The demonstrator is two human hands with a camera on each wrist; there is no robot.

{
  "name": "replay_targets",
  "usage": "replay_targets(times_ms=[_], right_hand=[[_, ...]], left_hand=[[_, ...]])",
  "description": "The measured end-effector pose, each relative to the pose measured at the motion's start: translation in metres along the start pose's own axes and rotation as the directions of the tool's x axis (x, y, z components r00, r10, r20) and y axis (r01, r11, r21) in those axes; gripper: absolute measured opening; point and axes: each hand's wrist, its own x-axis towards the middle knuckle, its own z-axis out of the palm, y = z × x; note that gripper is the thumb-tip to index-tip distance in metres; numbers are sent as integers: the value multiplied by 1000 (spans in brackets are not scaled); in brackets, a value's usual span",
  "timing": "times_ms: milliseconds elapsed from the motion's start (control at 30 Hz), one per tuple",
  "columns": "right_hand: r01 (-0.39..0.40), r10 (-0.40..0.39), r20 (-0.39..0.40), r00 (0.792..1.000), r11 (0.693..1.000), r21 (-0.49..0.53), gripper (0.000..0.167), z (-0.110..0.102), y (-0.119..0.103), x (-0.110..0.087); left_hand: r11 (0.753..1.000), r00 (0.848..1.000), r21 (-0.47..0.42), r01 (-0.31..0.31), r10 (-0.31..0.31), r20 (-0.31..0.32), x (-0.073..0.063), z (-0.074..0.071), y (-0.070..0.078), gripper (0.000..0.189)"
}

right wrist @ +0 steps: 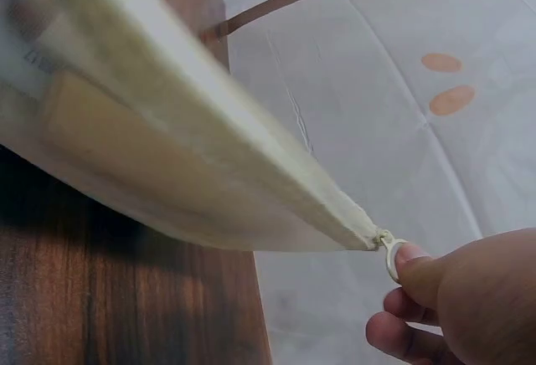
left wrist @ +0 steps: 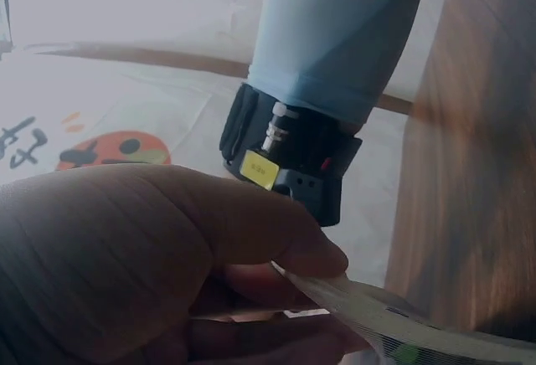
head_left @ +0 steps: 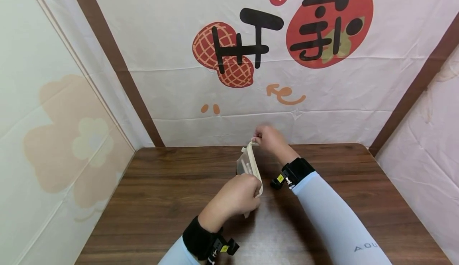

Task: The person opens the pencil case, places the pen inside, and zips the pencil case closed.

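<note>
A cream-edged, see-through zip pouch (head_left: 253,162) is held above the table between both hands. My left hand (head_left: 238,193) grips its near end, thumb and fingers pinching the cream edge in the left wrist view. At the far end my right hand (head_left: 270,140) pinches the zip's ring pull (right wrist: 393,258) between thumb and finger. Through the pouch's cloudy side (right wrist: 134,143) a tan shape and some lettering show, but I cannot tell what is inside. In the left wrist view, a small green spot (left wrist: 407,353) shows at the pouch's edge.
A brown wood-grain table (head_left: 172,181) lies beneath the hands. Behind it hangs a white printed cloth (head_left: 172,89), with more cloth panels at left and right. Black wrist straps with small cameras sit on both wrists, below pale blue sleeves (head_left: 333,213).
</note>
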Motion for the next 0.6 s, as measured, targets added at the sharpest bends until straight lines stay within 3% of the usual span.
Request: replay_targets(times_ms=[133, 267, 400, 600], right_hand=[[45, -45, 33, 998, 999, 3, 19, 3, 12, -4], [79, -79, 85, 993, 997, 9, 18, 11, 25, -10], [68, -71, 114, 991, 997, 25, 18, 20, 35, -15], [44, -53, 128, 990, 997, 66, 17, 29, 45, -22]], left_hand=[[999, 999, 23, 24, -25, 44, 3, 4, -3, 45], [994, 994, 105, 38, -49, 102, 4, 10, -3, 46], [989, 993, 143, 33, -48, 106, 6, 17, -2, 45], [998, 989, 15, 68, -70, 128, 3, 14, -4, 45]])
